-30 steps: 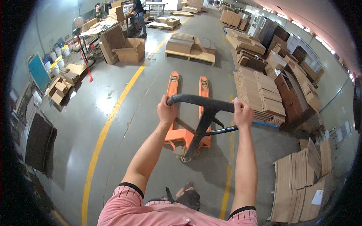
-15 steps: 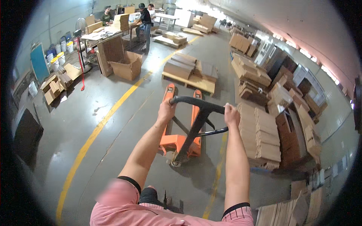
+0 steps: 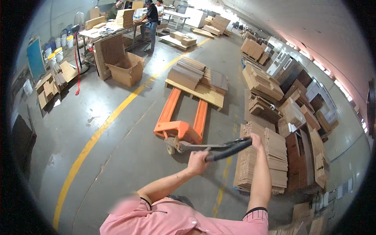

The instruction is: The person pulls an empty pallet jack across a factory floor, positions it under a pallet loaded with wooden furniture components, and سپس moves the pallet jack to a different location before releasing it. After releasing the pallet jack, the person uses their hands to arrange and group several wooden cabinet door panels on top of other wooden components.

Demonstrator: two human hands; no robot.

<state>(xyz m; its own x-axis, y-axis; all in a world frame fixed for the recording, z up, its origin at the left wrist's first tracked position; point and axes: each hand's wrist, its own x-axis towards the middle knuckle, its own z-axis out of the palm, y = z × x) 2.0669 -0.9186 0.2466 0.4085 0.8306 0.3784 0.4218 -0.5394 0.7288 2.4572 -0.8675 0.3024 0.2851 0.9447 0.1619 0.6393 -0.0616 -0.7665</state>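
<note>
Both of my hands grip the black loop handle of an orange pallet jack. My left hand is closed around the handle's left end. Around its right end my right hand is closed too, farther out and a little higher. The handle is swung low and to the right of the jack's body. The two orange forks point away from me, and their far ends are hidden under a wooden pallet. Stacks of brown panels lie on that pallet.
On the right stand stacked cardboard sheets and flat boxes. A yellow floor line runs along the left. Beyond it are an open cardboard box, a fan and a worktable. A person stands at the tables.
The handle has swung down and to the right, with both hands still on it. The forks have gone from short of the pallet to partly under it, and the jack's body is turned.
</note>
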